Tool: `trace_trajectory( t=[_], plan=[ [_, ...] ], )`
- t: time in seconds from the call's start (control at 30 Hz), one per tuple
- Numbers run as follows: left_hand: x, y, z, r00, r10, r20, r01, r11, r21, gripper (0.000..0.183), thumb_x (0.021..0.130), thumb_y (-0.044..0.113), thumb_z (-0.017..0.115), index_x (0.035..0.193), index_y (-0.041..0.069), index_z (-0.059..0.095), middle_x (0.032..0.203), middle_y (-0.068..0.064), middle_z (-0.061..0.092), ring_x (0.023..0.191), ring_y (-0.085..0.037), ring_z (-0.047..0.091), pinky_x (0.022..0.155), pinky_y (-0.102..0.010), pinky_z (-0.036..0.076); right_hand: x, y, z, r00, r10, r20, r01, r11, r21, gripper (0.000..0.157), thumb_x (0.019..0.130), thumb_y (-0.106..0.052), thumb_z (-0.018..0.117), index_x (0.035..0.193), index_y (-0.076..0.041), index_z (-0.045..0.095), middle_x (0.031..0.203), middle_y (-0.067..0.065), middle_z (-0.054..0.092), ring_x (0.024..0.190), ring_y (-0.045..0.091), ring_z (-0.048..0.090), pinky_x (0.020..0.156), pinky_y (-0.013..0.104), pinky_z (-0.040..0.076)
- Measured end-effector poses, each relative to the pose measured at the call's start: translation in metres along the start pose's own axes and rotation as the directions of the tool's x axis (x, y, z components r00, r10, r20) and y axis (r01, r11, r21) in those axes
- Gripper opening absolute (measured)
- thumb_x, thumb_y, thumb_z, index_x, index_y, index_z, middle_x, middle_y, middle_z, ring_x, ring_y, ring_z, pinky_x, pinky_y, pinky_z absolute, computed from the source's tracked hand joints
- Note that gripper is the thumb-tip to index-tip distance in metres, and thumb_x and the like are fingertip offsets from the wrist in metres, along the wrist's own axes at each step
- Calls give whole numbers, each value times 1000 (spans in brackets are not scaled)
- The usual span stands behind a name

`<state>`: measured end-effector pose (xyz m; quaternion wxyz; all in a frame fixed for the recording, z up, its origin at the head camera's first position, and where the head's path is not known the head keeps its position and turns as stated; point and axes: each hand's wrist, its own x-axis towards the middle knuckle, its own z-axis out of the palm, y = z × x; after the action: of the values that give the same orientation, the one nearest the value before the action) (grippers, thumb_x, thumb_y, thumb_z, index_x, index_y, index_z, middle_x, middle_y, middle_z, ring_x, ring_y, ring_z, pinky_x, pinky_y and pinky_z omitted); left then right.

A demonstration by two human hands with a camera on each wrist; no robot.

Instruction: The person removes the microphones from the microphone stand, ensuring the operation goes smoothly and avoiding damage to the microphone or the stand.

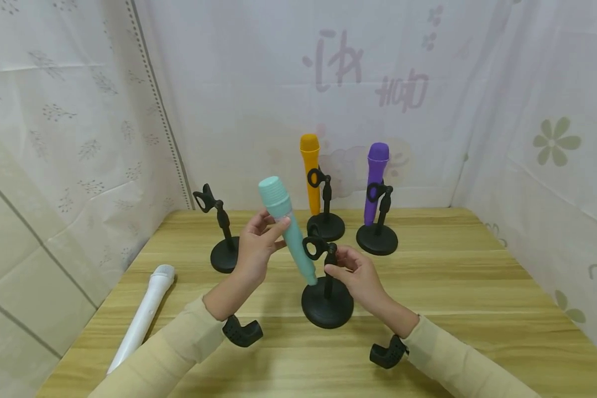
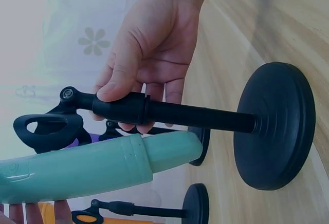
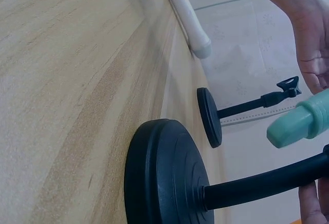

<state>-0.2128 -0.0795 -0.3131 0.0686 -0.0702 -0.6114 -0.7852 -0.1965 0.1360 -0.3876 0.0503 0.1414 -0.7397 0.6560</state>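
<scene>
In the head view my left hand (image 1: 258,240) pinches a mint-green microphone (image 1: 294,243) just below its ribbed head. The microphone tilts, head up and to the left, its narrow tail (image 2: 177,148) beside the post of a black microphone stand (image 1: 326,303). My right hand (image 1: 359,276) grips that stand's post below the clip, thumb on the near side and fingers behind, as the left wrist view shows. The stand's ring clip (image 1: 314,247) overlaps the microphone in the head view, and its round base rests on the wooden table.
Behind, an orange microphone (image 1: 310,171) and a purple microphone (image 1: 376,179) sit in black stands. Another black stand (image 1: 224,221) with a bare clip is at the left. A white microphone (image 1: 144,315) lies on the table (image 1: 428,287) near its left edge. Curtains hang around the table.
</scene>
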Motion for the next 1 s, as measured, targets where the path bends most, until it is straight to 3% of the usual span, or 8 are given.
trace_trajectory(
  t=[0.6, 1.0],
  plan=[
    [-2, -2, -8, 998, -57, -14, 57, 998, 3, 37, 91, 12, 70, 125, 3, 59, 101, -6, 57, 93, -21, 61, 78, -42, 57, 0, 1, 0, 1000, -2, -5, 2, 1000, 15, 33, 88, -11, 72, 116, 3, 61, 102, 13, 63, 96, 24, 60, 85, 35, 52],
    [-4, -1, -20, 995, -100, 4, 99, 994, 51, 38, 91, 16, 70, 123, 1, 59, 105, -8, 59, 89, -20, 62, 75, -41, 57, -2, -3, 1, 1000, 0, -18, 1, 998, 60, 27, 86, -5, 73, 111, 1, 64, 100, 13, 63, 93, 21, 62, 82, 33, 55]
  ],
)
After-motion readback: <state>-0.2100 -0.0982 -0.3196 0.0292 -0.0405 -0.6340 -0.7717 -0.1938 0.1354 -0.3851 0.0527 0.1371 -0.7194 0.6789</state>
